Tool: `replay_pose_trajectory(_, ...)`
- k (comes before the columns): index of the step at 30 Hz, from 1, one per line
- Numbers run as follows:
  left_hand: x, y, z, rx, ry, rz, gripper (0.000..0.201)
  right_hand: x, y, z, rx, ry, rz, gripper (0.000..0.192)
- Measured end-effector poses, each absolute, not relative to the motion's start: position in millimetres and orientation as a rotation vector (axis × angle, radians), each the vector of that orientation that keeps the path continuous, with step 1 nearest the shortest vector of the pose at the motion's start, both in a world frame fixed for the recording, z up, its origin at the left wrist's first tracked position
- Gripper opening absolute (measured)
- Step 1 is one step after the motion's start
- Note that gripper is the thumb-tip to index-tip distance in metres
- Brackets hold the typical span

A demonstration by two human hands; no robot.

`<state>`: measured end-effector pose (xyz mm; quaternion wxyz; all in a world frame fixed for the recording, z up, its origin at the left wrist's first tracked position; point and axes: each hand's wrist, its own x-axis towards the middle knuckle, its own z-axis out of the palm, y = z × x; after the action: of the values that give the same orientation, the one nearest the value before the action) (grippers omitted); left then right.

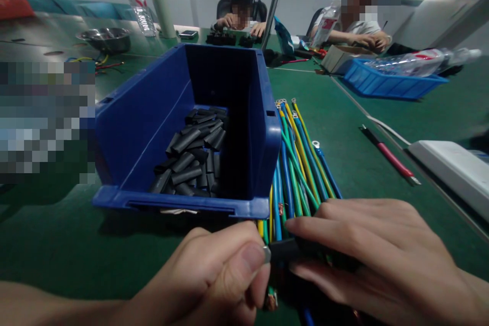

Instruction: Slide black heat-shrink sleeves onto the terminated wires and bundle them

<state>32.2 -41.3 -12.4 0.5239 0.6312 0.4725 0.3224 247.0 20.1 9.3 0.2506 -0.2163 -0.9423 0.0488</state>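
hands meet low in the head view, just in front of the blue bin [183, 112]. left hand [214, 277] has its grip narrow, thumb and forefinger pinched on what looks like a small metal end at the tip of a short black sleeve [284, 249]. right hand [382, 260] lies flat over the near end of the bundle of wires [301, 168], fingers closed down around the same sleeve and the wire inside it, so its grip is holding both; how far the sleeve has gone on i cannot tell, the fingers hide it

the wires, blue, green and yellow with ring terminals [284, 103] at the far ends, lie on the green desk [362, 163] touching the right wall of the bin. more black sleeves [194, 158] are heaped in the bin's floor. a red and black wire [387, 155] lies apart to the right, beside a white box [454, 170]. other people sit at the far end of the desk, near a second blue tray [389, 84]

to do this step well, i judge the left pinch should stay close to the metal end so the wire stays stiff, while the right hand keeps the sleeve in line with the wire rather than tilted. pressing the bundle down risks dragging neighbouring wires along, so light pressure there is wiser
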Motion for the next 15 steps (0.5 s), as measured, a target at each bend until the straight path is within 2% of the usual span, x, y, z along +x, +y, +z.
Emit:
replay_pose_trajectory(5,23.1,-34.1,-12.2,1.353,0.989,0.619,0.042,247.4,18.4,7.5,-0.634,-2.56,0.151,0.011)
replay_pose_trajectory(11,29.5,-36.9,-14.3,1.255,1.027,0.557,0.057,245.4,15.3,7.3,-0.666,-2.529,0.17,0.016)
replay_pose_trajectory(15,31.7,-37.3,-7.8,1.235,1.093,0.542,0.058,243.2,13.8,14.6,-0.669,-2.548,0.17,0.017)
